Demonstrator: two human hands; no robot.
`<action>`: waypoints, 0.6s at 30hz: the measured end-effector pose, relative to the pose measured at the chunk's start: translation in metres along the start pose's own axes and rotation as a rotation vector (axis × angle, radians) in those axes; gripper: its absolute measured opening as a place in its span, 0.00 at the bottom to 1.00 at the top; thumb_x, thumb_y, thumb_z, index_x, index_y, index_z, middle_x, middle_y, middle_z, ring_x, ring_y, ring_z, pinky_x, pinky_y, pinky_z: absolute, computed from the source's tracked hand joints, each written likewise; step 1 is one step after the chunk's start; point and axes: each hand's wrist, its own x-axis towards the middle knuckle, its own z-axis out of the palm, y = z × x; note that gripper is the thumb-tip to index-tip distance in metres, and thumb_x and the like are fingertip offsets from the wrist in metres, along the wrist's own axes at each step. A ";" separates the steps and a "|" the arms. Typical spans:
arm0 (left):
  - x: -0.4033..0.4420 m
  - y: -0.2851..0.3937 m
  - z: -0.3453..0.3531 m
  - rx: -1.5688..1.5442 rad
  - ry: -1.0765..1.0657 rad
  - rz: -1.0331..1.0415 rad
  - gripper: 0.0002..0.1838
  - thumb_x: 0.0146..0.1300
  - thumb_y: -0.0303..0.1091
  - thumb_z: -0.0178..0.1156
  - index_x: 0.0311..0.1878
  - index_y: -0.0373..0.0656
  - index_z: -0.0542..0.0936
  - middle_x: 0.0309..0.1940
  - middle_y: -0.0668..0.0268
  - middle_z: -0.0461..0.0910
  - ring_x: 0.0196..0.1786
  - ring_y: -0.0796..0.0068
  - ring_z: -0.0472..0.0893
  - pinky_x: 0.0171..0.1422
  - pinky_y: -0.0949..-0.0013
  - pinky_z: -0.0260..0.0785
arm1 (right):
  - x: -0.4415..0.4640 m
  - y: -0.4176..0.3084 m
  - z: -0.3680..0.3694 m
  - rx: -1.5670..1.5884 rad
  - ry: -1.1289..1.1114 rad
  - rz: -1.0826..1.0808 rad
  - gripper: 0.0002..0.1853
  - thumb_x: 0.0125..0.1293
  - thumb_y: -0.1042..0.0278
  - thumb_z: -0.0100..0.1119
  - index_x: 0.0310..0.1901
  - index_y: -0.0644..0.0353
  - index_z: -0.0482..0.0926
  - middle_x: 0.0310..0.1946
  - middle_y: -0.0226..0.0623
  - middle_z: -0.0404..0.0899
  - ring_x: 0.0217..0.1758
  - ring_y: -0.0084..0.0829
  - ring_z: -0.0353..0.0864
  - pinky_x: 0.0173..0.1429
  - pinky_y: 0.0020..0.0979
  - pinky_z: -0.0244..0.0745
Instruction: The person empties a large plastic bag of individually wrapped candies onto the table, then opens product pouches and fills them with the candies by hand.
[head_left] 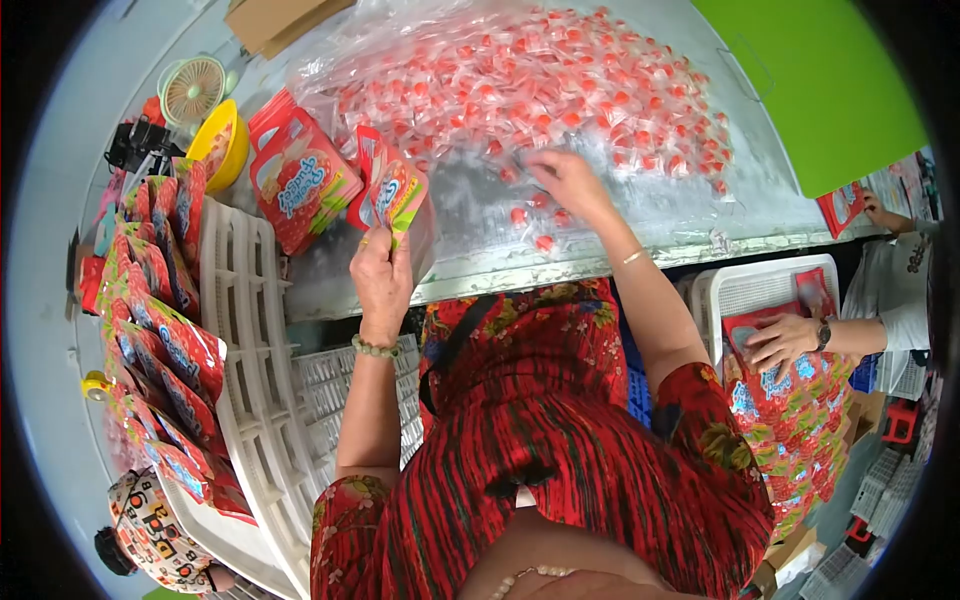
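Observation:
My left hand [381, 270] grips a red and green pouch [400, 195] by its lower end, above the metal table [465, 262] near its front edge. Over the table's middle, my right hand [568, 182] reaches to the near side of a wide heap of clear-wrapped red candies [560, 75]. Its fingertips are close together beside the candies; whether they hold one is too small to tell. Several loose candies [543, 243] lie just below this hand. More red pouches [295, 180] lie on the table to the left of the held pouch.
Stacked white trays [245, 300] with upright filled pouches [165, 340] stand at left, near a yellow bowl [238, 150] and a fan [193, 90]. At right, a co-worker's hand [785, 343] rests on pouches in a white tray [712, 300]. A green board [820, 90] is at upper right.

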 end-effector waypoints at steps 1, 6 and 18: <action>0.000 0.000 0.001 -0.004 0.002 0.008 0.08 0.50 0.27 0.51 0.21 0.35 0.64 0.18 0.53 0.65 0.24 0.52 0.67 0.27 0.61 0.59 | 0.007 -0.005 0.002 -0.091 -0.054 -0.079 0.10 0.50 0.72 0.52 0.37 0.60 0.74 0.38 0.37 0.73 0.38 0.31 0.73 0.41 0.26 0.68; 0.000 0.000 0.001 0.011 -0.001 0.021 0.08 0.50 0.27 0.52 0.21 0.35 0.64 0.18 0.53 0.65 0.24 0.52 0.67 0.26 0.61 0.59 | 0.029 -0.003 0.018 -0.577 -0.030 -0.428 0.12 0.46 0.69 0.52 0.36 0.56 0.75 0.43 0.38 0.69 0.44 0.37 0.70 0.47 0.34 0.65; -0.001 0.005 0.031 0.054 -0.046 0.049 0.06 0.44 0.26 0.54 0.22 0.37 0.67 0.21 0.53 0.70 0.27 0.53 0.71 0.29 0.60 0.63 | -0.055 -0.016 0.033 -0.725 0.010 -0.314 0.24 0.42 0.47 0.55 0.42 0.47 0.70 0.46 0.33 0.62 0.50 0.38 0.59 0.52 0.48 0.55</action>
